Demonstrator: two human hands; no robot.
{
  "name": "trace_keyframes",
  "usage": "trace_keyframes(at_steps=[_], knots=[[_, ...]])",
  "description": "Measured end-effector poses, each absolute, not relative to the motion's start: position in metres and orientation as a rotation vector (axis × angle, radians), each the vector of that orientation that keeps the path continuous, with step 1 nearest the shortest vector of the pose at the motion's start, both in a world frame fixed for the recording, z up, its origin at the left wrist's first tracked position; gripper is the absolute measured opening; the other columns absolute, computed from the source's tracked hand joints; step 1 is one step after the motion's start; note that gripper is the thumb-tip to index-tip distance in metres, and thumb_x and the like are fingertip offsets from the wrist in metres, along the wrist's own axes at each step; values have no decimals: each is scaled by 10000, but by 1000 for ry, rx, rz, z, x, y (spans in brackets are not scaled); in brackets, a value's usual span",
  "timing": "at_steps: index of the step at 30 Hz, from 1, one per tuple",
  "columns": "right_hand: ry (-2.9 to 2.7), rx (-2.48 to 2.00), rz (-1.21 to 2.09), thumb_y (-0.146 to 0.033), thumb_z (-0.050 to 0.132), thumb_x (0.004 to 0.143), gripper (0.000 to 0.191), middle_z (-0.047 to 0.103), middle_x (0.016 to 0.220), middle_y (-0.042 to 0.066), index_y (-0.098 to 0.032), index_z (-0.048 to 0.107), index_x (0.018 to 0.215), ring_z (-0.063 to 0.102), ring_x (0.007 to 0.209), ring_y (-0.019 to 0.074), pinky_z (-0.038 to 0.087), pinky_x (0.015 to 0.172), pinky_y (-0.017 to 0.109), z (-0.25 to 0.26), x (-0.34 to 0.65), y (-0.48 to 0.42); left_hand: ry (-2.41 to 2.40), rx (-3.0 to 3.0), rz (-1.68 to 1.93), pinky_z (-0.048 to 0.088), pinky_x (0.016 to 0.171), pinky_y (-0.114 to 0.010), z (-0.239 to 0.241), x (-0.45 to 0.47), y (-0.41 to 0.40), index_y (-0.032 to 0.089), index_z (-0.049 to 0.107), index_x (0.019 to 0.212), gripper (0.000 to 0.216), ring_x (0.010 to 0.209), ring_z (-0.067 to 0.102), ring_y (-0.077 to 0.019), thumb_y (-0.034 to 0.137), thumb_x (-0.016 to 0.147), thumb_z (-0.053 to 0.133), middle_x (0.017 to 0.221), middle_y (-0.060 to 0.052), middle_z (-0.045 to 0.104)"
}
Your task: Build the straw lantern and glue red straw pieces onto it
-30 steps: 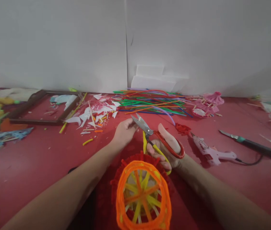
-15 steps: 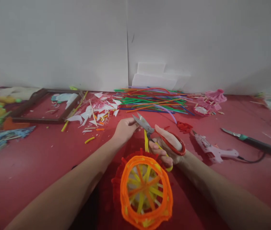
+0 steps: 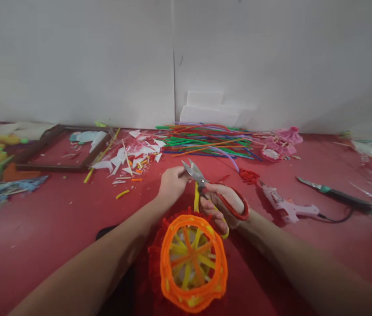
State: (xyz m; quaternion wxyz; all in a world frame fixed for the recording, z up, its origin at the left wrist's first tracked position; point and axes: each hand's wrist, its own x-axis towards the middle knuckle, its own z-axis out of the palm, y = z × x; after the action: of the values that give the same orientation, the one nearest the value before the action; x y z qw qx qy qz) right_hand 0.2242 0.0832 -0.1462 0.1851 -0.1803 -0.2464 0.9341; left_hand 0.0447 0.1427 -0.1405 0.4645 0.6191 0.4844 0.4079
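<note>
My right hand (image 3: 220,206) grips a pair of scissors (image 3: 196,174) with red handles, their blades a little apart and pointing up to the left. A yellow pipe cleaner (image 3: 196,197) hangs by the blades, and a yellow length also shows beside the right fingers. My left hand (image 3: 173,185) is closed by the scissor tips; what its fingers pinch is hidden. Below both hands is a round fuzzy craft piece (image 3: 166,272) with an orange rim, orange and yellow spokes and red fringe behind; what supports it cannot be seen.
Coloured pipe cleaners (image 3: 205,141) lie at the back by the wall. At right are a pink glue gun (image 3: 287,208), a dark-handled tool with a cord (image 3: 344,197) and a pink fuzzy model (image 3: 279,145). White scraps (image 3: 120,159) and a brown frame (image 3: 52,168) lie at left.
The view has shifted slightly, so things at the right sit further left. My right hand and the scissors appear a little lower and further left; both hands keep nearly the same pose.
</note>
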Motion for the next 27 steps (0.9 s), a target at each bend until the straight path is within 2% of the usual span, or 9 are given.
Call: trace_keyframes(at_steps=[4,7,12,15,22,25,27], knots=[[-717,-470,2648,-544,174,990,559,535,452,5,-184,478,688,568,354,160,450,308,236,-146,222,83,1194,1541,1009,376,568,-248,-143,43,143,159,723,690,180,595,567,-163,291,771,631,596,-3,647],[-752,-473,2621,-519,271,972,524,525,441,2,-170,518,668,535,325,152,414,280,229,-146,222,84,1182,1521,1006,409,590,-254,-146,43,145,164,726,694,187,608,587,-166,309,778,643,622,-8,669],[-783,-472,2419,-381,331,953,463,378,341,-49,-198,403,534,319,235,76,297,250,152,-144,225,94,1144,1414,1003,518,699,-295,-144,47,143,164,740,743,231,702,681,-201,387,782,692,722,-50,737],[-803,-503,2343,-350,372,922,431,365,331,-55,-200,397,519,279,231,64,256,242,138,-140,225,97,1130,1329,1029,554,736,-323,-141,49,141,154,742,814,281,742,710,-211,431,771,720,807,-77,761],[-906,-648,2257,-400,410,903,422,347,353,-67,-214,362,528,279,235,65,235,250,164,-128,218,88,1066,1209,1057,578,741,-336,-138,46,143,137,731,874,393,716,698,-183,480,696,800,864,-79,767],[-944,-738,2188,-420,514,852,388,387,398,-76,-212,363,561,342,269,59,294,297,166,-127,216,84,1041,1171,1057,575,716,-312,-138,44,146,135,719,941,407,684,679,-149,458,706,798,885,-88,771],[-986,-813,2121,-457,596,808,384,467,445,-65,-209,395,594,424,311,71,345,334,181,-126,216,82,1019,1154,1058,570,711,-302,-138,42,148,136,713,962,415,670,665,-133,446,702,804,888,-93,772]])
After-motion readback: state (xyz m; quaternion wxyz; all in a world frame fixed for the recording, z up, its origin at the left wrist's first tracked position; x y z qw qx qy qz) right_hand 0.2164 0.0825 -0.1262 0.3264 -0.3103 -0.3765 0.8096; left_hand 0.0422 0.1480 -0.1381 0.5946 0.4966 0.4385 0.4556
